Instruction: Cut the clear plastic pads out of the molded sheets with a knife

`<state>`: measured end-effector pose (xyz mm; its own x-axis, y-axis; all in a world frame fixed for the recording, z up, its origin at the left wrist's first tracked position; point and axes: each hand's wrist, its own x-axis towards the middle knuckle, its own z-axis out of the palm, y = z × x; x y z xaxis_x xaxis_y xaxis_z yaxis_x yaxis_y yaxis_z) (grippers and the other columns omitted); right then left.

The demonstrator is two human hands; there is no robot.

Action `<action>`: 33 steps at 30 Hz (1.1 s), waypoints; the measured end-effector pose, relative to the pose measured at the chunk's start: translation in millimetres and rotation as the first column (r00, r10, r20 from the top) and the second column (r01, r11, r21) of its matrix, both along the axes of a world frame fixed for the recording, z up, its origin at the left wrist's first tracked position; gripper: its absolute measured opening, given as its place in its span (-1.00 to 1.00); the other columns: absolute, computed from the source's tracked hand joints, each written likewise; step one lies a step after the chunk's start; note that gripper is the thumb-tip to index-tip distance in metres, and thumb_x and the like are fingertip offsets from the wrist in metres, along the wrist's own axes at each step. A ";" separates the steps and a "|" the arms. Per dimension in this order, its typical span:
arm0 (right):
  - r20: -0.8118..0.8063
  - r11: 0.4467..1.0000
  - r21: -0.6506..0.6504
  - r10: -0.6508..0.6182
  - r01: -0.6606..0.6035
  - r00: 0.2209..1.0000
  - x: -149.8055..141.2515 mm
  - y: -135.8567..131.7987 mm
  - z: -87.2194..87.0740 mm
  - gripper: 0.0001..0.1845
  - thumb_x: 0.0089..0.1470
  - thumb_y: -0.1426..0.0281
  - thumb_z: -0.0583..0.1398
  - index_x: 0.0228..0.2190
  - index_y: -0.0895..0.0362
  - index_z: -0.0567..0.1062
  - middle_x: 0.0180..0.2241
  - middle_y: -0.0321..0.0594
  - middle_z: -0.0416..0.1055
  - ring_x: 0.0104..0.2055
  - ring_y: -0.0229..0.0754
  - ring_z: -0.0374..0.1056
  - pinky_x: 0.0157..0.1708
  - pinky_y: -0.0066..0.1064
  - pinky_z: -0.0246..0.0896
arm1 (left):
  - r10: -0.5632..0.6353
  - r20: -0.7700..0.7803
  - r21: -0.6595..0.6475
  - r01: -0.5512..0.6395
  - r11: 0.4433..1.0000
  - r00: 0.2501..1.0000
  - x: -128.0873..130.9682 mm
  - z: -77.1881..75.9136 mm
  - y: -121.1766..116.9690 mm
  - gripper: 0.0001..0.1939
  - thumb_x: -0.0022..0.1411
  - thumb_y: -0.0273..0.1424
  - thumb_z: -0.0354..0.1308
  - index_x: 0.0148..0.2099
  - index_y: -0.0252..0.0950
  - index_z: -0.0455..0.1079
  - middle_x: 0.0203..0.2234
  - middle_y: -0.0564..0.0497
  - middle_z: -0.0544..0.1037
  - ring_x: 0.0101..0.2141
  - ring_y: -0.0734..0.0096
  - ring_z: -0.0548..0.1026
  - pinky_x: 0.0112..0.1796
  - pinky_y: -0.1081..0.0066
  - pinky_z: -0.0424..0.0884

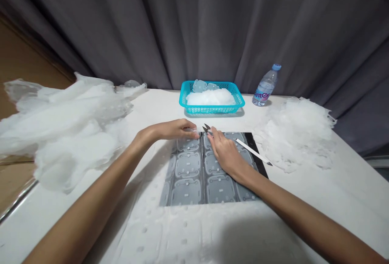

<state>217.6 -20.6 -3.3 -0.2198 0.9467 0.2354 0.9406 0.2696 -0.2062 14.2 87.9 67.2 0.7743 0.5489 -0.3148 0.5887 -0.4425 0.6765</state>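
My right hand [224, 147] is closed around small dark-bladed snips [206, 127], their tips pointing away to the upper left with the two blades apart. Just left of them, my left hand [182, 129] has its thumb and fingers pinched at the far edge of a thin translucent sheet [188, 190]. This sheet is moulded with rows of rounded squares. Part of it lies over a black mat [259, 156], and the rest spreads toward me on the white table. A white pencil-like stick [253, 151] with a dark tip rests across the mat's right side.
Beyond my hands stands a turquoise basket [212, 110] holding white, film-like material and clear moulded pieces. A water bottle [265, 87] is right of it. Heaps of translucent film lie at left [69, 122] and right [299, 130]. Grey curtain [194, 24] hangs behind.
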 end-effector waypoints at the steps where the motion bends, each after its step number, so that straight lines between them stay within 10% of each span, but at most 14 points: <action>1: -0.032 1.000 -0.002 0.019 -0.019 0.999 3.0 -2.9 4.7 -0.48 0.49 0.34 -0.11 0.30 0.37 0.21 0.09 0.21 0.48 -0.04 0.00 0.54 -0.14 -0.27 0.46 | 0.003 0.010 0.002 -0.003 1.000 1.000 0.1 1.1 -0.3 -0.55 0.32 0.01 0.12 -0.36 -0.29 0.39 -0.46 0.08 0.40 -0.40 0.38 0.35 -0.35 0.42 0.26; 9: -0.096 0.955 -0.142 0.249 -0.261 0.964 23.7 -30.7 44.2 -0.69 0.45 0.41 -0.03 0.03 0.21 0.44 -0.11 -0.02 0.55 -0.11 -0.04 0.49 -0.15 -0.26 0.34 | 0.005 0.026 -0.079 -0.003 0.997 1.000 -1.0 3.6 -1.0 -0.59 0.31 -0.03 0.17 -0.37 -0.27 0.44 -0.54 0.08 0.47 -0.48 0.41 0.39 -0.40 0.44 0.25; 33: -0.254 0.927 -0.212 0.253 -0.309 0.934 29.4 -13.8 54.0 -0.77 0.45 0.32 0.03 -0.18 0.13 0.44 -0.22 -0.10 0.52 -0.16 -0.07 0.41 -0.23 -0.32 0.10 | -0.003 -0.085 0.093 0.011 0.996 0.996 10.0 18.4 -13.9 -0.72 0.35 -0.17 0.13 -0.32 -0.26 0.39 -0.51 0.03 0.60 -0.43 0.35 0.54 -0.38 0.45 0.31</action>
<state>247.0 -34.4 50.7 -0.4546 0.8873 0.0770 0.7572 0.4306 -0.4911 24.2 74.0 85.6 0.7512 0.5736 -0.3265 0.6384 -0.5059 0.5801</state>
